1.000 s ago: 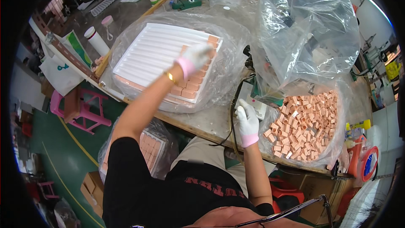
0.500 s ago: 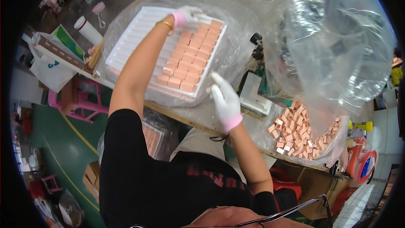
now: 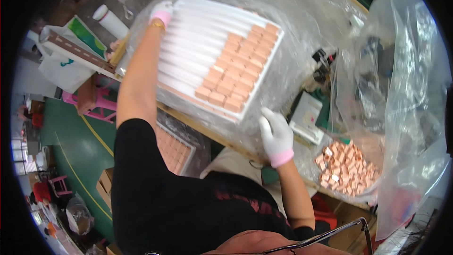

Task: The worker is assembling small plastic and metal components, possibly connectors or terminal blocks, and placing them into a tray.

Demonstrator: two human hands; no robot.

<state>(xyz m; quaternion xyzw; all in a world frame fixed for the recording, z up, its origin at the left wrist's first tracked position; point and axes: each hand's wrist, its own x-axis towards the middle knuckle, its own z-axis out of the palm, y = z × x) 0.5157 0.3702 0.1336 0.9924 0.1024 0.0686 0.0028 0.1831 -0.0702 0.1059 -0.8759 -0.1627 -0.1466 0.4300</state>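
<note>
White tray (image 3: 188, 42) (part-filled with copper-coloured blocks (image 3: 232, 70)) lies by the left hand (image 3: 163, 9).

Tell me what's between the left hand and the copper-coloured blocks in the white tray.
In the head view, bare white tray grooves lie there.

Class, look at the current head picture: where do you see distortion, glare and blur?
Head view throughout: black surrounds the rounded fisheye image; bright glare streaks the clear bag; the tray's white grooves look smeared; the left hand is soft, its finger outlines hard to separate.
</note>
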